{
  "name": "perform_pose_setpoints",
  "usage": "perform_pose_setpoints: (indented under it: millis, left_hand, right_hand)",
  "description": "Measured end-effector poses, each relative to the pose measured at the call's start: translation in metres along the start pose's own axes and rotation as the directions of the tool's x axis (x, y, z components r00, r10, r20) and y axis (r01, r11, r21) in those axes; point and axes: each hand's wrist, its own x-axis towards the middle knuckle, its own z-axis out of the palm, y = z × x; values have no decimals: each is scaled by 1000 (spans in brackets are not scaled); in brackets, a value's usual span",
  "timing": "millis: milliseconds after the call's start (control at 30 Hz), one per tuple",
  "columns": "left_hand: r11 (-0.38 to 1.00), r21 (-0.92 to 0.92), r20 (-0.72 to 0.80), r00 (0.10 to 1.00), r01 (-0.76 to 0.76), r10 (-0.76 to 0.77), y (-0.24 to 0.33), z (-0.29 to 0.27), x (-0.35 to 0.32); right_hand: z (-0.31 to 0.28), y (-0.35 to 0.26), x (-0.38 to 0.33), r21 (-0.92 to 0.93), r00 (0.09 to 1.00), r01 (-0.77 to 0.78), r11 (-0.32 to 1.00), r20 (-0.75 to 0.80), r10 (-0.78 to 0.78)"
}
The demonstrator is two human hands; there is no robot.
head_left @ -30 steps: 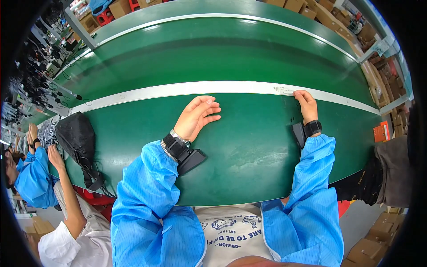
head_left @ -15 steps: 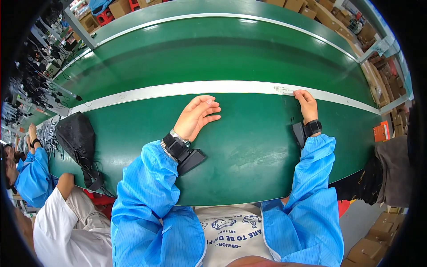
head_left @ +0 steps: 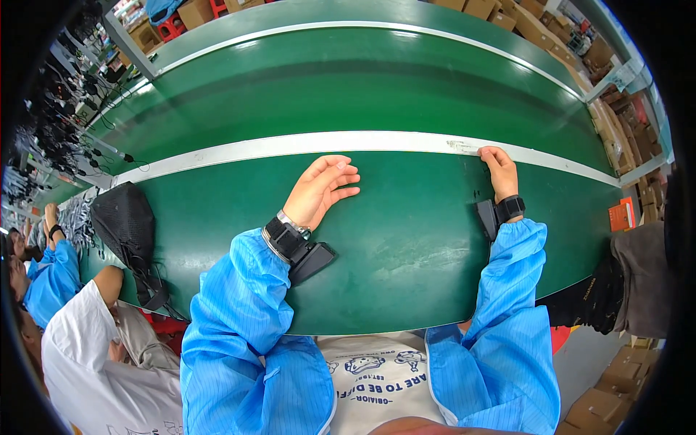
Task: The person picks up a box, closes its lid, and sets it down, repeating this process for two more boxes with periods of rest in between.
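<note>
My left hand [head_left: 319, 190] rests on its side on the green bench top [head_left: 391, 283], its fingers loosely apart and holding nothing. A metal-banded watch and a black strap with a black box-shaped device [head_left: 312, 262] circle that wrist. Farther right, my right hand [head_left: 500, 174] has its fingers bent and pressed together, the tips at the near edge of the white strip [head_left: 348, 142]. Whether anything small lies inside those fingers is hidden. A second black device [head_left: 487, 220] is strapped at the right wrist. Both forearms wear blue sleeves.
On the left of the bench lies a black mesh bag [head_left: 123, 221]. Beyond it are grey cables [head_left: 75, 217] and a co-worker in blue [head_left: 56, 279]. Near left sits a person in a white shirt [head_left: 109, 355]. An orange box [head_left: 620, 215] and dark cloth [head_left: 641, 279] are at right.
Both my hands have stayed where they were. The person in the white shirt at the left has shifted and leaned slightly, with the raised arm moved.
</note>
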Motion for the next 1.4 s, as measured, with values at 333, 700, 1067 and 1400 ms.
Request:
perform_pose_setpoints:
  millis: [333, 700, 1067, 1400]
  left_hand:
    - [997, -75, 21, 999, -25, 27, -5, -4, 2]
    - [999, -35, -10, 1000, 8, -8, -3, -1, -7]
    - [998, -55, -24, 1000, 8, -9, -1, -5, -1]
    - [998, -63, 24, 999, 26, -25, -4, -9, -3]
  right_hand:
    - [-8, 19, 8, -81, 998, 60, 995, -14, -61]
    - [-8, 18, 4, -17, 998, 54, 998, 42, -53]
    - [-6, 15, 10, -24, 998, 31, 999, 52, -30]
    - [-10, 22, 8, -64, 999, 26, 998, 47, -23]
